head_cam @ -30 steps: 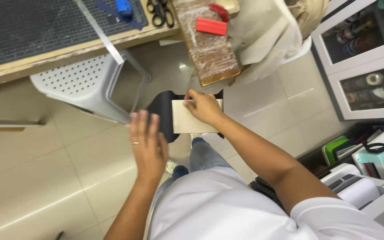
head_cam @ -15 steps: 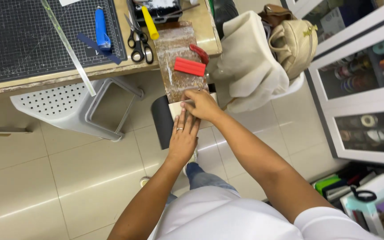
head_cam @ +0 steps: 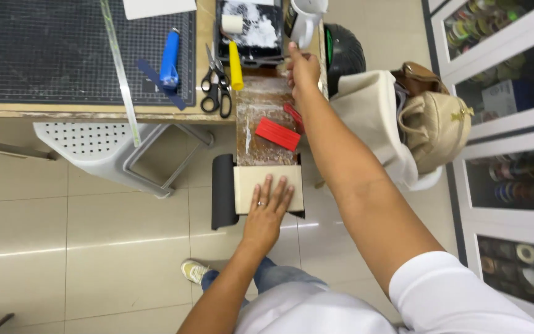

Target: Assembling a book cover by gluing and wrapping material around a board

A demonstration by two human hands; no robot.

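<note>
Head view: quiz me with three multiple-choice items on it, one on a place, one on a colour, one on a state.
1. Where does the left hand rest?
A. on the beige card
B. on the scissors
C. on the stool

2. What colour is the flat block on the board?
A. green
B. red
C. white

3. How is the right hand placed?
A. hanging at the side
B. flat on the floor
C. reaching out to the table's far end

Key: A, its fingers lie spread on the beige card; B, it shows plain red; C, the arm stretches to the tray.

Single head view, looking steeply down from above; bench edge (head_cam: 94, 114) near top, floor (head_cam: 63, 247) below.
</note>
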